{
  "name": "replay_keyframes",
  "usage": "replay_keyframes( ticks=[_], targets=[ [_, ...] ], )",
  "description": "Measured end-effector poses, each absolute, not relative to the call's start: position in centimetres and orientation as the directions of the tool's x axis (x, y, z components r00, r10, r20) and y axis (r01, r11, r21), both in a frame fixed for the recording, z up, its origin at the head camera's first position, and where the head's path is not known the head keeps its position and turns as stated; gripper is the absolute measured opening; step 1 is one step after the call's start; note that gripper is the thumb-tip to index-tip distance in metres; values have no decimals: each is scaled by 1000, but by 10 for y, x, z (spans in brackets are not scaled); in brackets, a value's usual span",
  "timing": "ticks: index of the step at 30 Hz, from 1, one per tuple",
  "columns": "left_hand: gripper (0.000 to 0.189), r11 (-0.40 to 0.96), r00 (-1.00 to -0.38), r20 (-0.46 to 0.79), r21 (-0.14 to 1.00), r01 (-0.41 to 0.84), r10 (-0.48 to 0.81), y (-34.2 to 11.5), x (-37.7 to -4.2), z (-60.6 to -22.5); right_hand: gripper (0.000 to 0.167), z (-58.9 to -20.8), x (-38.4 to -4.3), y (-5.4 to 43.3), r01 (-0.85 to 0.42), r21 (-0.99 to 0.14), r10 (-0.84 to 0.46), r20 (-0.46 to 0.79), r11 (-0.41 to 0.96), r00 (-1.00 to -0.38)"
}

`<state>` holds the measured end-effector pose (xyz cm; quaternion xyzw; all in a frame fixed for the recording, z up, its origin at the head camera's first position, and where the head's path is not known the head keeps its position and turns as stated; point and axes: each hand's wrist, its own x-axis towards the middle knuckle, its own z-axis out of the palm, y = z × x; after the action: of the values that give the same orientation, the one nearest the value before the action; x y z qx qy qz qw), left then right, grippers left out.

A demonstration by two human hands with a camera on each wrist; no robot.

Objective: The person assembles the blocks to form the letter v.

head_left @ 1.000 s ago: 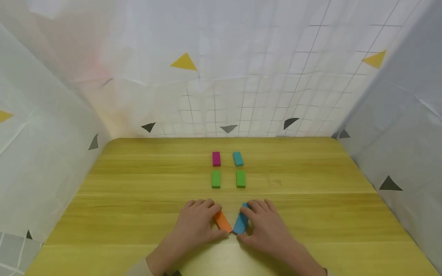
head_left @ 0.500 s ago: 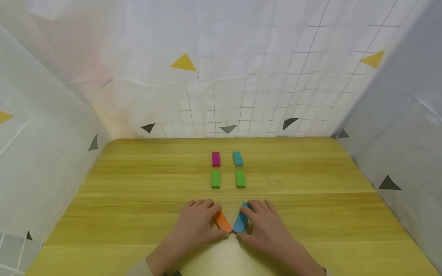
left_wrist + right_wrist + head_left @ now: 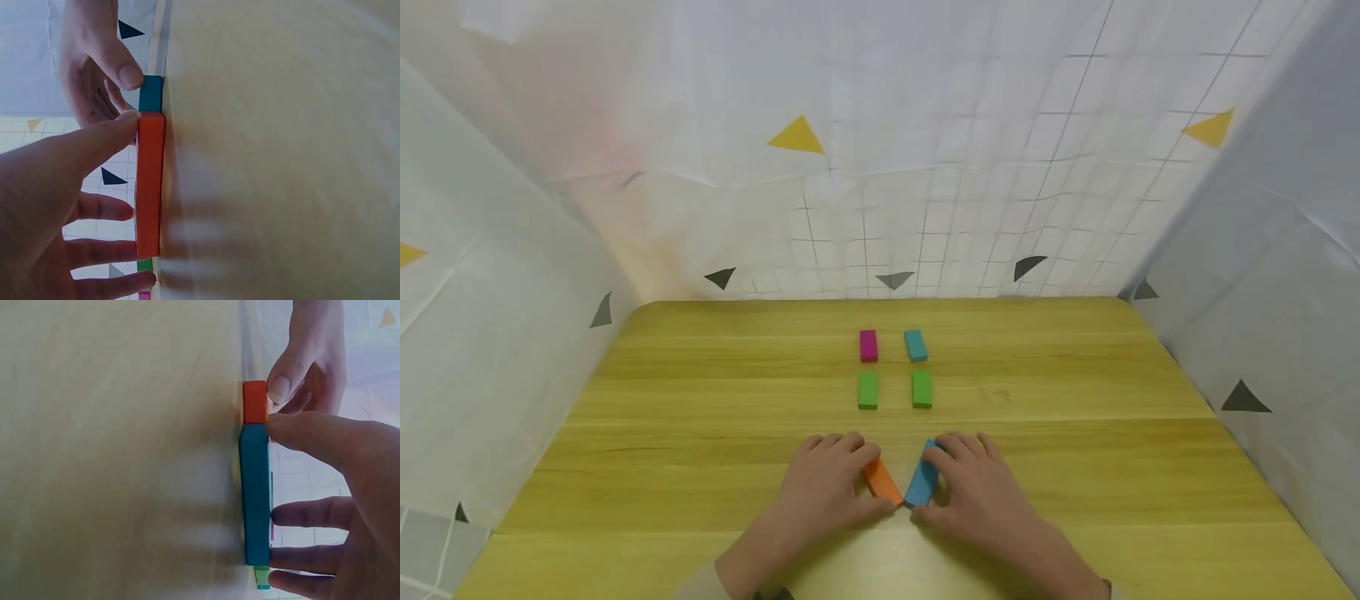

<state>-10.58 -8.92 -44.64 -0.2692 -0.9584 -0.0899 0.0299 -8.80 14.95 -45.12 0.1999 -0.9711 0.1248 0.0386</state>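
Note:
An orange rectangular block (image 3: 882, 483) lies flat and slanted on the wooden table, its length held between the thumb and fingers of my left hand (image 3: 826, 485). Mirroring it, a blue block (image 3: 922, 485) slants the other way, gripped end to end by my right hand (image 3: 981, 492). The near ends of the two blocks meet or nearly meet, forming a V that opens away from me. In the left wrist view, the thumb is at one end of the orange block (image 3: 150, 187). The right wrist view has the thumb at one end of the blue block (image 3: 255, 497).
Beyond the hands lie two green blocks, a left one (image 3: 868, 390) and a right one (image 3: 922, 389). Farther back are a magenta block (image 3: 868, 346) and a light-blue block (image 3: 915, 345). White patterned sheets (image 3: 895, 217) enclose the wooden table (image 3: 700, 400) at the back and sides.

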Motion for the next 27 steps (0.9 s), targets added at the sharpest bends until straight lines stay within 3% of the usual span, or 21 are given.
replay_keyframes(
  ticks=[11,18,27],
  targets=[
    [59,837,-851,106,153,526,515,-90,-106,-445,52,-445,-91,153,-391,-275,-377,106,878,-920],
    [33,825,-833,184,139,548,522,-92,-106,-446,42,-443,-93,154,-404,-304,-390,109,863,-914],
    [25,806,-820,209,171,566,532,-92,-109,-449,37,-447,-96,155,-425,-329,-399,148,843,-905]
  ],
)
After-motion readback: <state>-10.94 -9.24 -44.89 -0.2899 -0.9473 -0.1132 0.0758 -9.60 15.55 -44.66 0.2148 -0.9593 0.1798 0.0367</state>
